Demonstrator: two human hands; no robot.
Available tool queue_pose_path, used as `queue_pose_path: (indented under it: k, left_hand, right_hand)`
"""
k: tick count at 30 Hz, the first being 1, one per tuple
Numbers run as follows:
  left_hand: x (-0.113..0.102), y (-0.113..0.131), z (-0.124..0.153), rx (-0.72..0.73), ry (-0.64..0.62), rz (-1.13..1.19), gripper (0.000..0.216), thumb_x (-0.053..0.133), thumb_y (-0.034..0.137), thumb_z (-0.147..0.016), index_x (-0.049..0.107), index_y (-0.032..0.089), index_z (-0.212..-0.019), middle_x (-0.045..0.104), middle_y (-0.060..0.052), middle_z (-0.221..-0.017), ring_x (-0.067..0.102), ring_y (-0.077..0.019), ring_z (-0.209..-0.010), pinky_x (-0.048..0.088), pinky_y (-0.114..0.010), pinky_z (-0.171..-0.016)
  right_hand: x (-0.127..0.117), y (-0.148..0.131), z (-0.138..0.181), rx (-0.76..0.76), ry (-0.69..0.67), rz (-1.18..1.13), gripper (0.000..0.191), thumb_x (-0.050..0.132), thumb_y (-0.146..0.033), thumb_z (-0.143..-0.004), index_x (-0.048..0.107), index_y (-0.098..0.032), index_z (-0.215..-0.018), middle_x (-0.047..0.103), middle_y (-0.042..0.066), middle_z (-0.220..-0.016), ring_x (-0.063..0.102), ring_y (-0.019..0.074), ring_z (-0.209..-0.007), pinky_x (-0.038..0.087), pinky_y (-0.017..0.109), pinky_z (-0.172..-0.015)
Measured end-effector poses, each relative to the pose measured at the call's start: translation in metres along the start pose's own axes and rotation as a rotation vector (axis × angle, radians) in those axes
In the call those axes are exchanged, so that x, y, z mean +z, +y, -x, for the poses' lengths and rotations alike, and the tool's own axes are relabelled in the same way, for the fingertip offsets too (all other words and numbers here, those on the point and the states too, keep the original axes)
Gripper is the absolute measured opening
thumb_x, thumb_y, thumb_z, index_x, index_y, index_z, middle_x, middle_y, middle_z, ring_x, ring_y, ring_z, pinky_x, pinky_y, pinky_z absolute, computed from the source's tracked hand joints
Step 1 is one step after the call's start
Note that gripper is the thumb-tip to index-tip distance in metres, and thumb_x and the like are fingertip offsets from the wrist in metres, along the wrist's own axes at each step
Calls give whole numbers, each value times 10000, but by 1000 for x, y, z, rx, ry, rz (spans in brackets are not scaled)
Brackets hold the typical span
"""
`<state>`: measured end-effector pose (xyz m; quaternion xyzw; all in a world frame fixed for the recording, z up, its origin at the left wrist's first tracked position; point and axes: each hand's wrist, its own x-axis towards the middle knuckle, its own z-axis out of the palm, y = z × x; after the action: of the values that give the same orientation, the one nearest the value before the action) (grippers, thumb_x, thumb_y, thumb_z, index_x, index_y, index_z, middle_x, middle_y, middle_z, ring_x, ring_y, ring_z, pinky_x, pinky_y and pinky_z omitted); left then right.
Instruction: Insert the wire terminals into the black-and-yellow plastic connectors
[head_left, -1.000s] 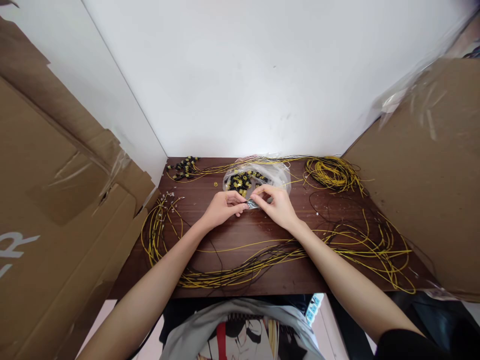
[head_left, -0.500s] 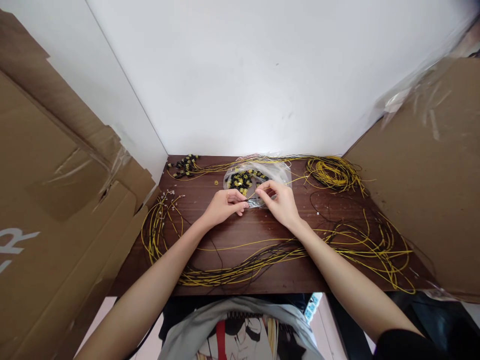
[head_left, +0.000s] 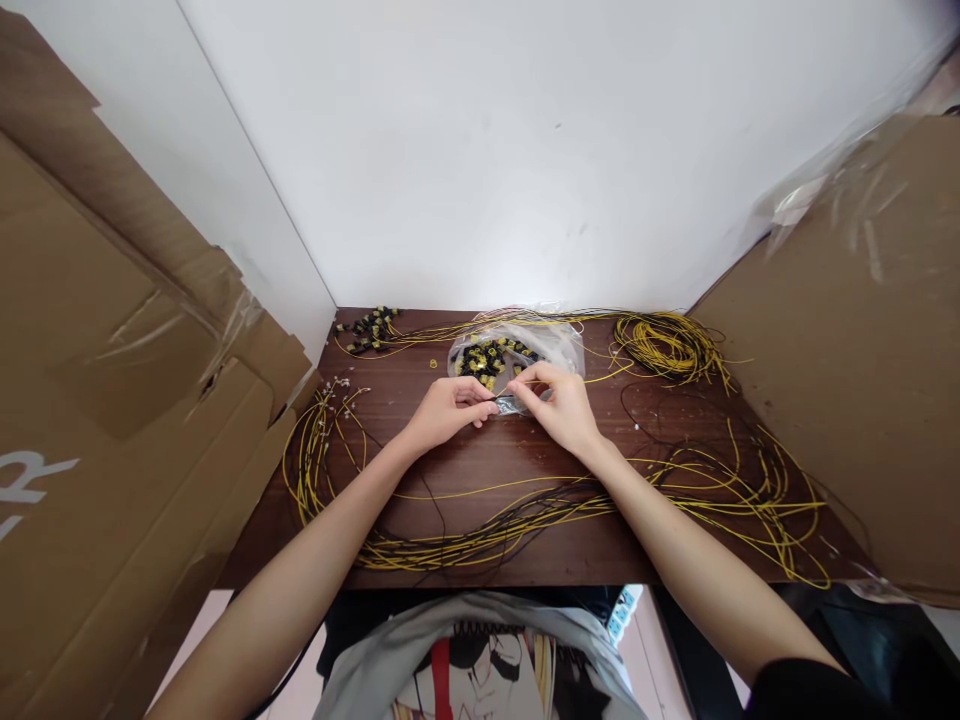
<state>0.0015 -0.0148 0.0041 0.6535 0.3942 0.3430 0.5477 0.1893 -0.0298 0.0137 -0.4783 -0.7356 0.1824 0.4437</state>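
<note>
Over the near edge of a clear plastic bag [head_left: 564,350], my left hand [head_left: 451,408] and my right hand [head_left: 553,402] work close together. Thumb and fingers of the left are pinched on a small black piece, mostly hidden by the fingertips. Between the fingertips of the right runs a thin yellow wire [head_left: 609,379], which trails off toward the right. A short stretch of wire spans the gap between the two hands. Several small black and yellow parts [head_left: 489,358] lie in the bag just beyond my hands.
A wire coil [head_left: 664,348] lies at the back right; black-yellow parts on wires [head_left: 369,330] are at the back left. A long wire bundle [head_left: 480,540] crosses the brown table [head_left: 517,450] under my forearms. Cardboard [head_left: 135,400] stands left, more cardboard [head_left: 840,330] right.
My right hand has shifted slightly left, closer to my left hand. The yellow wire trailing from it now hangs lower on the right. Both hands keep their pinch.
</note>
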Motion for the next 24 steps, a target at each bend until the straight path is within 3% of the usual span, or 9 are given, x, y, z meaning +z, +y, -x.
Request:
queue_pose_path:
  k: [4,11,17,24]
  left_hand:
    - [1,5,2,18,40,-32,224,705,282,-695,665,81,-786,677,-63,-727,589,-112,-631,462,-230,-632]
    - [0,11,2,54,15,-101,244,626,314,-766,709,89,-808,699,-66,-749,551,-108,-622,423,-214,-608]
    - [-2,10,1,69,-31,-111,264,581,324,-799,713,95,-788,694,-57,-717,510,-91,-571,410,-201,-574]
    - [-4,12,4,98,-120,-141,334,540,380,-837,724,106,-788,700,-63,-752,530,-108,-636,423,-215,-639]
  right_hand:
    - [-1,-1,-2,130,43,-146,196,601,-342,-811,637,-167,-730,649,29,-706,574,145,-623,430,263,-567]
    - [2,-2,-4,271,-39,-525,209,681,-373,-736,640,-177,-795,644,2,-675,596,126,-610,488,264,-617]
    - [2,-4,-4,280,-179,-555,189,735,-319,-681,672,-181,-794,695,27,-758,646,149,-687,507,282,-670]
    - [3,-1,-3,245,-172,-546,199,716,-351,-706,665,-175,-785,689,27,-725,644,143,-660,510,280,-655]
